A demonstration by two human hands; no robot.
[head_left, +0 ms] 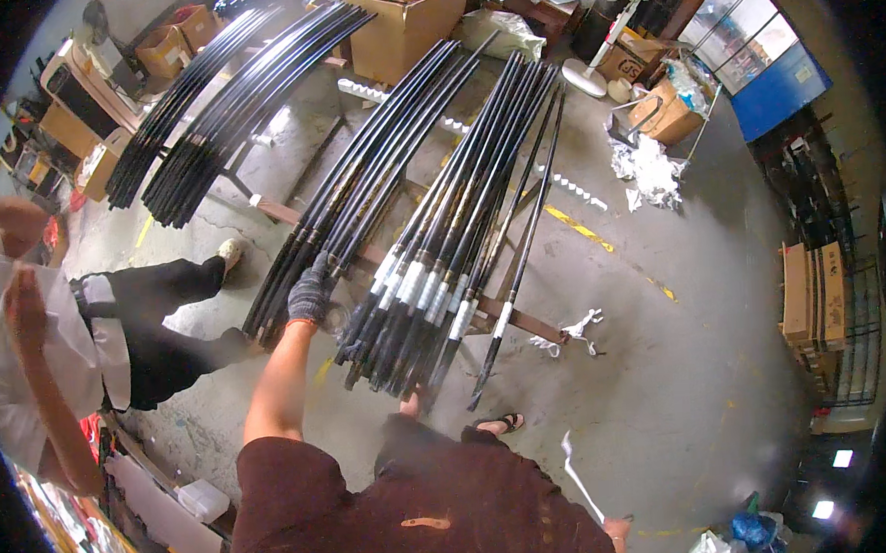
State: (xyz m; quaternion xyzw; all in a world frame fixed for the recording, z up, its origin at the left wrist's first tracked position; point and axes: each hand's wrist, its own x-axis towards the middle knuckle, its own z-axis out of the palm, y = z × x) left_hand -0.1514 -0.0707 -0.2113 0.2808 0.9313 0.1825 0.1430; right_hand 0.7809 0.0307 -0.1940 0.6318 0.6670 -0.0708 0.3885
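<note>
Black rods point(504, 138) with white-wrapped sections lie side by side across a brown rack point(538, 324), their near ends overhanging its edge toward the person. The left hand point(309, 294), in a grey glove, touches the neighbouring dark bundle point(376, 150); whether its fingers grip, I cannot tell. Well apart at lower right, the right hand point(618, 530) pinches a white strip point(577, 475). Grey floor point(688, 364) stretches right from the rods toward stacked cartons point(813, 297). Beyond the rods stands a large cardboard box point(400, 28), its contents hidden; a smaller box point(627, 62) bears dark printing.
</note>
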